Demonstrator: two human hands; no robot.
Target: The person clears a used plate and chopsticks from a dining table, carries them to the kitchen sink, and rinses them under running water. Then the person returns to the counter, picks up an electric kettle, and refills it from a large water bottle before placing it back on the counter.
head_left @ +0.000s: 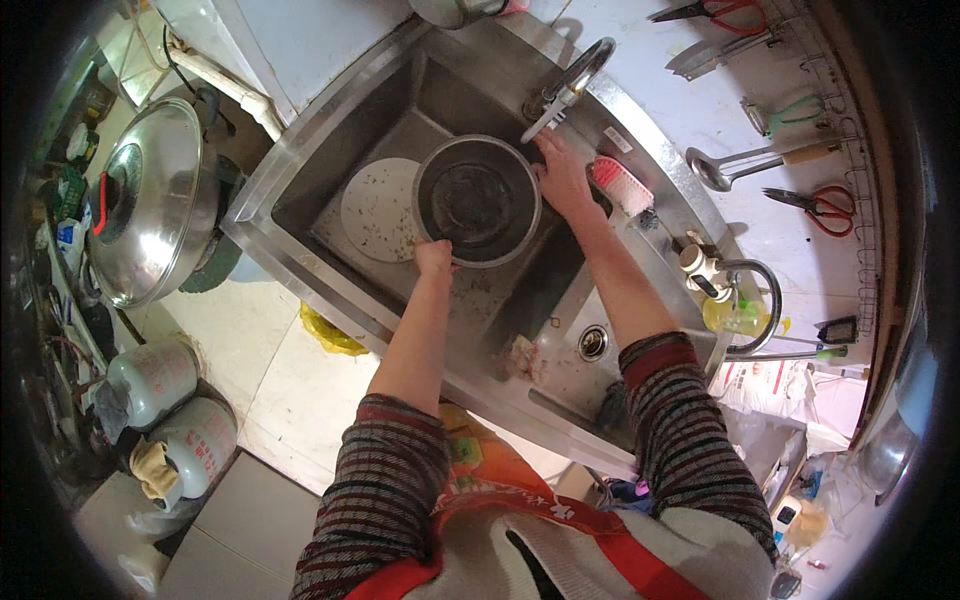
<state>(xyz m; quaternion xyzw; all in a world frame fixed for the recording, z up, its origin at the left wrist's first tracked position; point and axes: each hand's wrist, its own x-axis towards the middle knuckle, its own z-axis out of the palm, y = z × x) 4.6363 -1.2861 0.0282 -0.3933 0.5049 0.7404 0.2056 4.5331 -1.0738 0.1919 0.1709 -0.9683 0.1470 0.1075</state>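
Note:
A round metal pot with a dark, wet-looking bottom is in the stainless steel sink, partly over a white round board or plate strewn with small dark bits. My left hand grips the pot's near rim. At the pot's right side is my right hand, its fingers reaching toward the base of the faucet beneath the spout; whether it touches the pot I cannot tell. A pink and white scrub brush lies on the sink ledge just right of my right forearm.
A second basin with a drain adjoins on the right. Scissors, a cleaver and ladles hang on the wall. A large lidded wok stands left, above gas cylinders. A curved second faucet rises at the right.

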